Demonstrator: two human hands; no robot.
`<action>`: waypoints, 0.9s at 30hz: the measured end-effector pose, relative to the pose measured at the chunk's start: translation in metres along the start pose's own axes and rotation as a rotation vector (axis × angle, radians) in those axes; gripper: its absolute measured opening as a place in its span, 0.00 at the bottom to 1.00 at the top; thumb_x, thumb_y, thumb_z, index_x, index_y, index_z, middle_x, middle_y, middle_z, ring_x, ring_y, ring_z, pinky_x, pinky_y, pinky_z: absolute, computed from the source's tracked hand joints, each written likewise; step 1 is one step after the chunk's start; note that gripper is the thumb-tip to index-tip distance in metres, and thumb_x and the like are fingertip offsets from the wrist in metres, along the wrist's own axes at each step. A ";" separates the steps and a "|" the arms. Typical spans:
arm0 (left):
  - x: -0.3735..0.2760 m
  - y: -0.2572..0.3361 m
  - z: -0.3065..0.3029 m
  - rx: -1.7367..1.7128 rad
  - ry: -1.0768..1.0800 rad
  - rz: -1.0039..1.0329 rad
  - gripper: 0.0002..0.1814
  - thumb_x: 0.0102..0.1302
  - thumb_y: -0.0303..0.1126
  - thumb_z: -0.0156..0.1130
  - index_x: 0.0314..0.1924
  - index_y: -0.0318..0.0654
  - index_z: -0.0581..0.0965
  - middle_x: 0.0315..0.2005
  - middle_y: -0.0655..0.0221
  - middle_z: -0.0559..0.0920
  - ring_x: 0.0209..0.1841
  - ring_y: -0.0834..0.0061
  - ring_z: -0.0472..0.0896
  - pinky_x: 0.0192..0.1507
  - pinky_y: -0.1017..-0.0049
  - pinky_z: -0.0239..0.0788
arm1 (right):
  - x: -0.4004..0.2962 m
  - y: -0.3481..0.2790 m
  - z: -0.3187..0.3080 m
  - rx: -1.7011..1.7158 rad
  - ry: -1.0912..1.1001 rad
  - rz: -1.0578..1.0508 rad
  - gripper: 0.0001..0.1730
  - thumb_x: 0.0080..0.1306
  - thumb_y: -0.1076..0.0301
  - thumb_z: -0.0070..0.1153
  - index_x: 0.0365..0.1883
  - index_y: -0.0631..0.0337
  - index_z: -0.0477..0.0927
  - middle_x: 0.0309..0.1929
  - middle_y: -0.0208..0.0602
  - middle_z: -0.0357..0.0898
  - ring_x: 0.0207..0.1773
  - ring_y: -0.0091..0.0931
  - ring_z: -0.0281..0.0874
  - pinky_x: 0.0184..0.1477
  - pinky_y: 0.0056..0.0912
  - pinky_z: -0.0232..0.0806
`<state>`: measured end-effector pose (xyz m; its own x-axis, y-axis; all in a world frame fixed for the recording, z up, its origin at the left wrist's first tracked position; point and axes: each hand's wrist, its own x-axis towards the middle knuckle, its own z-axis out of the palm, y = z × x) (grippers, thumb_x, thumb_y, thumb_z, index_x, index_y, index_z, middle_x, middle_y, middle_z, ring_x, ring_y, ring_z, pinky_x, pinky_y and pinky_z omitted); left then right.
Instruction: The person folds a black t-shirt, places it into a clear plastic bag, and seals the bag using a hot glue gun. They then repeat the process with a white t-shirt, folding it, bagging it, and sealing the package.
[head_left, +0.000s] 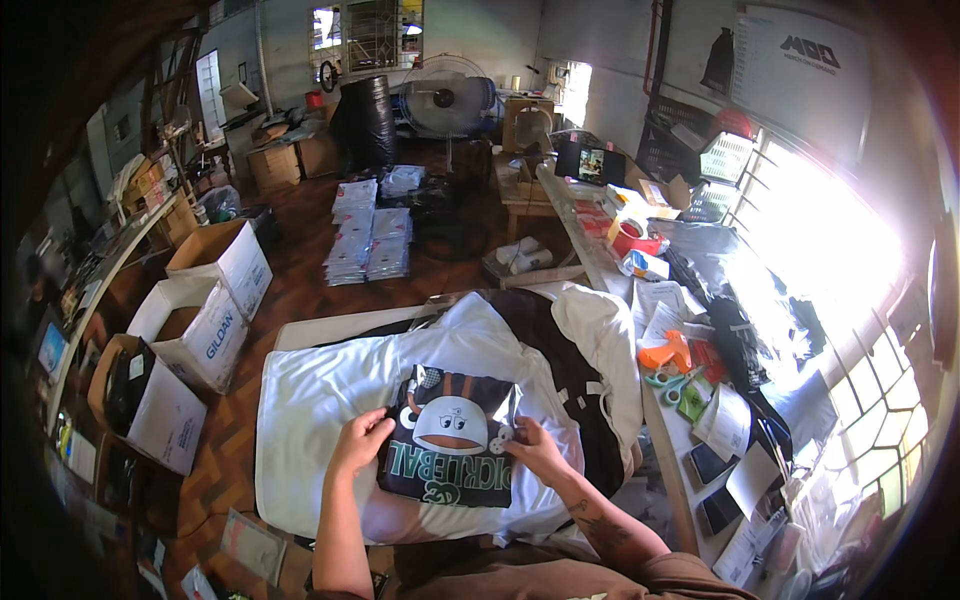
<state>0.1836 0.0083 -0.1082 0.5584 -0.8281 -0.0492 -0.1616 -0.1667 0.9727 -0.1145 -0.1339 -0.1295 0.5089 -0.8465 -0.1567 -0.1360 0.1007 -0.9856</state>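
Note:
A folded black printed shirt (454, 439) in a transparent plastic bag lies before me, its cartoon cap figure and lettering upside down from my side. My left hand (364, 442) pinches the bag's left edge between thumb and fingers. On the opposite edge, my right hand (536, 450) grips the plastic, which glints near its upper corner. Beneath the packet spreads a white shirt (315, 420), laid out flat and wrinkled. Black fabric (592, 382) and another white garment (611, 337) lie along its right side.
At right, a long table (664, 450) carries an orange tape dispenser (666, 352), scissors (673, 384), papers and phones. Open cartons (191, 330) line the left side. Bagged garments (371, 240) are stacked on the parquet floor ahead, near a pedestal fan (444, 97).

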 end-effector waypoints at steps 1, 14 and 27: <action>0.000 0.000 0.000 0.127 -0.012 0.056 0.28 0.56 0.38 0.72 0.52 0.27 0.79 0.37 0.54 0.85 0.39 0.67 0.84 0.44 0.69 0.75 | -0.002 0.001 -0.001 0.066 -0.071 -0.016 0.32 0.60 0.76 0.64 0.61 0.74 0.65 0.44 0.44 0.81 0.51 0.29 0.78 0.53 0.30 0.70; -0.036 0.035 0.035 0.489 0.199 0.039 0.25 0.61 0.49 0.68 0.35 0.29 0.80 0.26 0.54 0.84 0.30 0.57 0.83 0.35 0.64 0.71 | 0.012 -0.003 -0.016 -0.266 0.223 -0.036 0.19 0.61 0.62 0.68 0.42 0.69 0.80 0.31 0.35 0.82 0.34 0.21 0.77 0.35 0.26 0.69; -0.061 0.042 0.028 0.323 0.226 0.110 0.13 0.55 0.25 0.64 0.42 0.36 0.81 0.21 0.63 0.83 0.22 0.71 0.81 0.30 0.73 0.70 | -0.018 -0.036 -0.028 0.073 -0.171 -0.036 0.28 0.62 0.71 0.66 0.58 0.68 0.70 0.42 0.38 0.83 0.43 0.21 0.78 0.46 0.24 0.71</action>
<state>0.1201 0.0368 -0.0705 0.6829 -0.7175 0.1372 -0.4570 -0.2731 0.8465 -0.1430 -0.1370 -0.0897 0.6501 -0.7497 -0.1241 -0.0561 0.1155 -0.9917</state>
